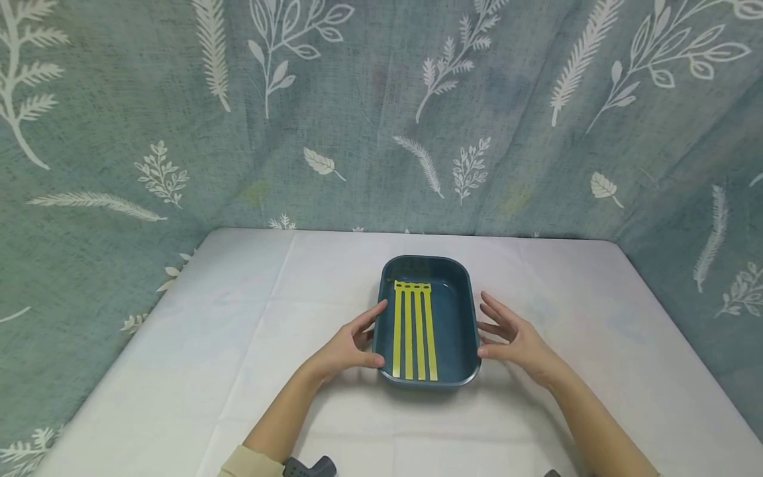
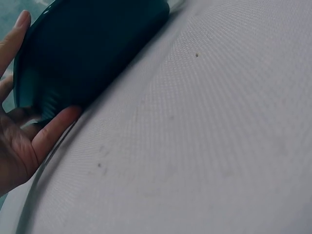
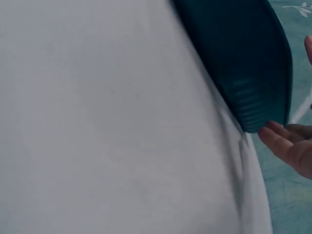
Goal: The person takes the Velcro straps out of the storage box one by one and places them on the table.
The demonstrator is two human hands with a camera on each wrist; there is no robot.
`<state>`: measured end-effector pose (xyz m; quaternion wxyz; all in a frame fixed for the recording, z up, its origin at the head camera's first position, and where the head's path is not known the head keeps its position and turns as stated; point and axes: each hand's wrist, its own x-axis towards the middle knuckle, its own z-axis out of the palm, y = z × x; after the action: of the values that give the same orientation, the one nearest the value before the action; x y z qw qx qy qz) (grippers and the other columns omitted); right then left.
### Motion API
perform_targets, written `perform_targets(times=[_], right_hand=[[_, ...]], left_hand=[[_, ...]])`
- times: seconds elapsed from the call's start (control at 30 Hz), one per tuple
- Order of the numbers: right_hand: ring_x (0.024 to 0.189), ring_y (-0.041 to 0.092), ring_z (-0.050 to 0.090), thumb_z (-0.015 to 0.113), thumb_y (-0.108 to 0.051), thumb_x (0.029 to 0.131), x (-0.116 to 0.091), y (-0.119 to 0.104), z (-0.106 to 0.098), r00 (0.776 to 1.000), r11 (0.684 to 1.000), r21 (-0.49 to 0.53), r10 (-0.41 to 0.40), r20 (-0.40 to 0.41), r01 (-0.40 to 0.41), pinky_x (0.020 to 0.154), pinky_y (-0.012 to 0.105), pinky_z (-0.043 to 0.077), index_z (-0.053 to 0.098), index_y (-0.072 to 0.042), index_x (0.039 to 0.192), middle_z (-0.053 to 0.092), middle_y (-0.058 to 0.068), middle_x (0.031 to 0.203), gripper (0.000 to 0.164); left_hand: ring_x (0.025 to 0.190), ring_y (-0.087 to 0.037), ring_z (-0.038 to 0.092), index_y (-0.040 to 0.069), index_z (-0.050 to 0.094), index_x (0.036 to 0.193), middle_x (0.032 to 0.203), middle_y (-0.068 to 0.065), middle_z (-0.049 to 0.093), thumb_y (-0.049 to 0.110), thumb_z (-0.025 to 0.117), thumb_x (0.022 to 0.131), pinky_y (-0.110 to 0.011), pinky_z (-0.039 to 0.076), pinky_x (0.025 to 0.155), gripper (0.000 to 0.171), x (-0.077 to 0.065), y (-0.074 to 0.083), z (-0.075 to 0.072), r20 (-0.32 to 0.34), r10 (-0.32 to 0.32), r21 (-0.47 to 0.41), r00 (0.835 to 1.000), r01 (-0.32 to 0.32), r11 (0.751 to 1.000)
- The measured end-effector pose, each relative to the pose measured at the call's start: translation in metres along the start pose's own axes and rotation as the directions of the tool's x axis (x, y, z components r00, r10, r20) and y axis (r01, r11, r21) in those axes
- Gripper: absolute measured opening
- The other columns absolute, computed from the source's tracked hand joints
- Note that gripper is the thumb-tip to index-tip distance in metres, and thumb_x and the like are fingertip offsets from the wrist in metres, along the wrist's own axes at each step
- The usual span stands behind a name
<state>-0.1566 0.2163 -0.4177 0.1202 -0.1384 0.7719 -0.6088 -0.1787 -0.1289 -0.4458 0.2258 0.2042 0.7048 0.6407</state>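
Observation:
A dark teal rectangular tray (image 1: 456, 318) with rounded corners is at the middle of the white table. Inside, toward its left, lies a yellow piece (image 1: 412, 287) made of several long flat strips joined at a slotted band along the far end. My left hand (image 1: 346, 348) is at the tray's left side, its index fingertip and thumb spread along the rim. On the opposite side, my right hand (image 1: 515, 341) has its fingers spread, the thumb tip right at the wall near the close corner. Both wrist views show the tray's outer wall (image 2: 92, 48) (image 3: 239, 53) beside the fingers.
A white cloth (image 1: 286, 285) with fold lines covers the table. Behind it and on both sides hangs a green-blue curtain (image 1: 369, 132) with white leaf prints. A dark wrist device (image 1: 310, 467) shows by the left sleeve (image 1: 253, 462).

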Motion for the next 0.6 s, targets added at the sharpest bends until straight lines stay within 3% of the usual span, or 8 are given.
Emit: perform_targets(times=[0.3,0.6], right_hand=[[0.133,0.039,0.038,0.076,-0.013,0.079,0.014,-0.033,-0.028,0.998,0.991,-0.129,-0.022,0.062,0.030,0.103,0.046,0.038,0.022,-0.019,0.152,0.023,0.016,0.155,0.090],[0.132,0.034,0.042,0.074,-0.014,0.082,0.030,-0.067,-0.038,0.995,0.983,-0.177,-0.035,0.093,0.051,0.101,0.041,0.043,0.029,-0.017,0.149,0.033,0.013,0.151,0.081]], left_hand=[[0.142,-0.036,0.021,0.025,0.021,0.152,0.159,-0.002,0.012,0.025,0.083,0.072,-0.042,0.024,0.115,0.101,0.001,-0.003,0.000,-0.007,-0.005,0.002,1.000,0.005,1.000],[0.143,-0.034,0.019,0.027,0.021,0.152,0.159,-0.002,0.011,0.025,0.083,0.072,-0.039,0.022,0.115,0.101,0.001,-0.001,0.000,-0.010,-0.006,-0.002,1.000,0.006,1.000]])
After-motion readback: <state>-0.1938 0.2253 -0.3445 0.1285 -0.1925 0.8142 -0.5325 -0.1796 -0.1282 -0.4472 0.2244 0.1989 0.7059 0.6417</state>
